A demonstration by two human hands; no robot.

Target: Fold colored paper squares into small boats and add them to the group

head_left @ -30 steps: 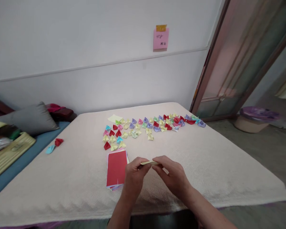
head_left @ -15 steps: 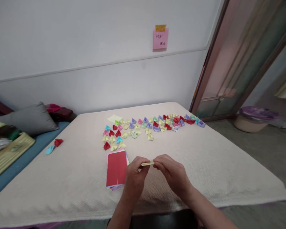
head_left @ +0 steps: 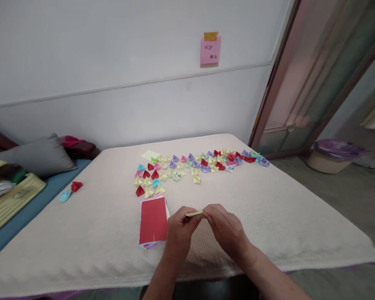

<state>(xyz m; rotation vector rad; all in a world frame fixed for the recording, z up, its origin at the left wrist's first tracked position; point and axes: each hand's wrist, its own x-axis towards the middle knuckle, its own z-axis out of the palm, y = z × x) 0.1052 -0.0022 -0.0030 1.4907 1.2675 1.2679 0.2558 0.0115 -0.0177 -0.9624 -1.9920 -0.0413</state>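
A small piece of folded pale yellow paper point(head_left: 193, 213) is held edge-on above the near part of the table. My left hand point(head_left: 179, 229) is closed on its left end, thumb below and fingers over the top. At its right end, the fingertips of my right hand point(head_left: 223, 227) pinch the paper. Just left of my left hand lies a stack of coloured paper point(head_left: 153, 221) with a red sheet on top. Beyond my hands, many small folded paper boats point(head_left: 196, 179) in yellow, red, purple, pink and blue spread across the cloth.
The table bears a cream cloth point(head_left: 106, 225). A red folded piece point(head_left: 76, 186) and a light blue one point(head_left: 65, 196) lie at its left edge. A pale yellow sheet point(head_left: 149, 155) rests at the back. A grey cushion point(head_left: 40, 158) stands left, a lidded bin point(head_left: 331, 156) right.
The folded yellow paper is tilted slightly differently, its right end a little higher. Both hands have shifted only a little; the paper boats and stack are unmoved.
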